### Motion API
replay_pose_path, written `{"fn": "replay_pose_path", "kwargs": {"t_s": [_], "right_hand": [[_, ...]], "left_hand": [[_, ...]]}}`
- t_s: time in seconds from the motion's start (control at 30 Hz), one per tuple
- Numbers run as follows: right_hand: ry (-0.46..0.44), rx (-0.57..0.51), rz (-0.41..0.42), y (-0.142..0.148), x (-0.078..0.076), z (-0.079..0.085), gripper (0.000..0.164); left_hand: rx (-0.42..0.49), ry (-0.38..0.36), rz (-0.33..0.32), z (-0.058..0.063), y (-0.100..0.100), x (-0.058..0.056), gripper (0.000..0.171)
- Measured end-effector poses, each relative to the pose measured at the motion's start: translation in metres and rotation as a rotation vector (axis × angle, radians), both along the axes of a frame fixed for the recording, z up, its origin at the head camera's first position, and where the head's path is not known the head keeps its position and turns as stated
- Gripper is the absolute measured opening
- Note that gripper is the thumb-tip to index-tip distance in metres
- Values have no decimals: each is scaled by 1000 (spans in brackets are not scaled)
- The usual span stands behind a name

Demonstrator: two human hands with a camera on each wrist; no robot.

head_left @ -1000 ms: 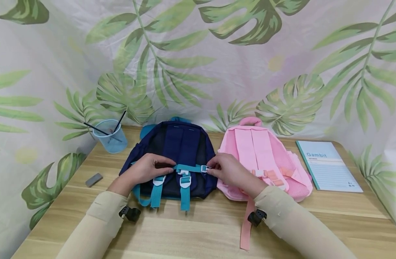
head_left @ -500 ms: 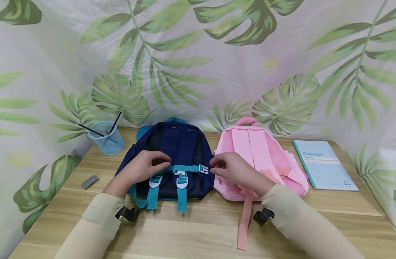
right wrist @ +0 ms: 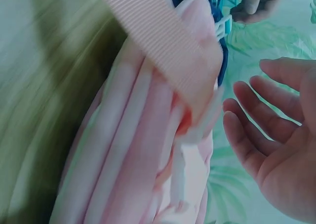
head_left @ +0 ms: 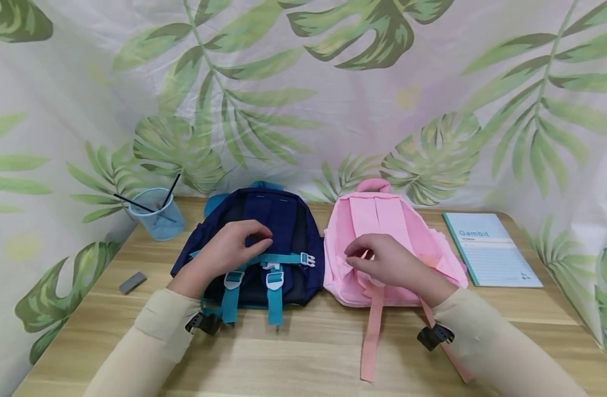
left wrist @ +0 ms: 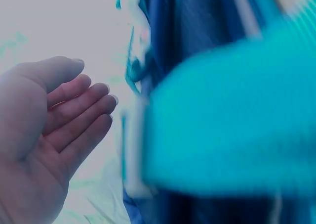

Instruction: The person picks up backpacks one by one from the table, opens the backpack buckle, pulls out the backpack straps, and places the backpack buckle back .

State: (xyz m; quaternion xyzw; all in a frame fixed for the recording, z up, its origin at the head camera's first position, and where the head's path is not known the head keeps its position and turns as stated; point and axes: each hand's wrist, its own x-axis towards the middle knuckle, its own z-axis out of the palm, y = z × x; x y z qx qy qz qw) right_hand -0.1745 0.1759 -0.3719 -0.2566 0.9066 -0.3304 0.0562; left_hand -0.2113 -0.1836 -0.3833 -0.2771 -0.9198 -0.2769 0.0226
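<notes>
A navy backpack (head_left: 310, 242) lies on the table with its strap side up. Its teal chest strap (head_left: 283, 258) runs across, ending at the right in a white buckle (head_left: 307, 259). My left hand (head_left: 234, 245) hovers above this backpack with loosely bent fingers and holds nothing; the left wrist view shows its palm bare beside a blurred teal strap (left wrist: 222, 120). Over the pink backpack (head_left: 340, 220) to the right, my right hand (head_left: 390, 262) is held with relaxed, bare fingers, apart from the bag in the right wrist view. It hides part of the pink straps. A peach strap (head_left: 371, 342) hangs toward me.
A blue mesh pen cup (head_left: 159, 215) with dark pencils stands at the back left. Nearer on the left lies a grey eraser (head_left: 133, 283). A light-blue notebook (head_left: 494, 251) rests at the right. Leaf-patterned cloth (head_left: 353, 110) hangs behind the wooden table (head_left: 293, 358).
Both hands have let go of the teal chest strap. The right hand has moved right, from the white buckle to above the pink backpack. The left hand has lifted slightly.
</notes>
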Motion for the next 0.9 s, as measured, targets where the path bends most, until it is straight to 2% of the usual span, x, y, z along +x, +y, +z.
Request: {"fn": "replay_pose_path", "kwargs": {"t_s": [0.3,0.47,0.9], "right_hand": [[24,35,-20,34,9,-4,13],[24,48,-51,48,13,-4,13],[24,65,-127,72,14,-10,17]], "left_hand": [[4,3,-138,13,41,3,18],[-14,-11,-188,17,61,2,18],[-47,-14,-286,16,109,2,17]]}}
